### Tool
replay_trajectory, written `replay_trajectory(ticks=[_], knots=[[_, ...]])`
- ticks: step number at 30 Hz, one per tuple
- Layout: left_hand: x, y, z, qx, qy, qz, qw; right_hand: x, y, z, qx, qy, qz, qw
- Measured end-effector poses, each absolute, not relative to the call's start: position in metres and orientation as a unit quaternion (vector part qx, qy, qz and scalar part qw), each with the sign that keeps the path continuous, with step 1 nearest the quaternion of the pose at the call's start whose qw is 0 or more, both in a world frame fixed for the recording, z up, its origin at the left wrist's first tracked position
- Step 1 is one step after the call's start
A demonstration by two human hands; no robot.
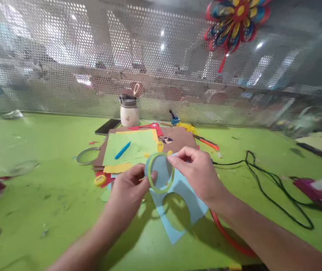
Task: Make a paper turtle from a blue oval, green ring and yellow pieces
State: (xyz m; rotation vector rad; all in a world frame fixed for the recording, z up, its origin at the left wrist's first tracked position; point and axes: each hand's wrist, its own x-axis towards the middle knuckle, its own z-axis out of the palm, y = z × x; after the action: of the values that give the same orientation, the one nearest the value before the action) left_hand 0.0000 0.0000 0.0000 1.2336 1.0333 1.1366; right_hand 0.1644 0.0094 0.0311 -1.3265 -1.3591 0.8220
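Note:
In front of me I hold up a light blue paper disc (162, 165) with a light green ring (160, 191) lying against its face. My left hand (128, 192) grips both at the left edge, its thumb over the ring and onto the disc. My right hand (200, 171) has its thumb and finger pinched at the ring's upper right edge. Below them on the table lies a light blue paper sheet (199, 203) with a round hole cut out of it.
Behind my hands, a blue pen (122, 150) lies on green paper (110, 146) over brown sheets. A metal hoop (78, 158) and yellow tape roll (100, 180) sit left. An orange-handled cutter (210, 144), black cable (262, 194) and purple glue gun (313, 194) are right; a white bottle (129, 114) stands behind.

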Motion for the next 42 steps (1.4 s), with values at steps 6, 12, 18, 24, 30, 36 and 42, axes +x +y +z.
replay_trajectory(ticks=[6,12,18,24,30,36,42], knots=[[0.0001,-0.0003,-0.0008,0.528,0.424,0.484,0.554,0.1643,0.0073,0.0302,-0.549,-0.564,0.338,0.516],[0.0005,0.0002,-0.0002,0.527,0.428,0.489,0.547,0.1649,0.0084,0.0282,-0.546,-0.564,0.339,0.519],[0.0002,-0.0001,-0.0014,0.534,0.423,0.49,0.543,0.165,0.0087,0.0278,-0.545,-0.564,0.344,0.515],[0.0005,0.0006,-0.0002,0.53,0.424,0.489,0.548,0.1656,0.0102,0.0279,-0.545,-0.569,0.344,0.511],[-0.0008,0.0007,-0.0017,0.536,0.42,0.487,0.547,0.1665,0.0109,0.029,-0.548,-0.571,0.343,0.506],[0.0002,0.0009,0.0001,0.531,0.418,0.486,0.554,0.1667,0.0103,0.0285,-0.546,-0.575,0.342,0.504],[-0.0019,0.0018,0.0008,0.514,0.395,0.478,0.593,0.1705,0.0086,0.0296,-0.539,-0.583,0.342,0.502]])
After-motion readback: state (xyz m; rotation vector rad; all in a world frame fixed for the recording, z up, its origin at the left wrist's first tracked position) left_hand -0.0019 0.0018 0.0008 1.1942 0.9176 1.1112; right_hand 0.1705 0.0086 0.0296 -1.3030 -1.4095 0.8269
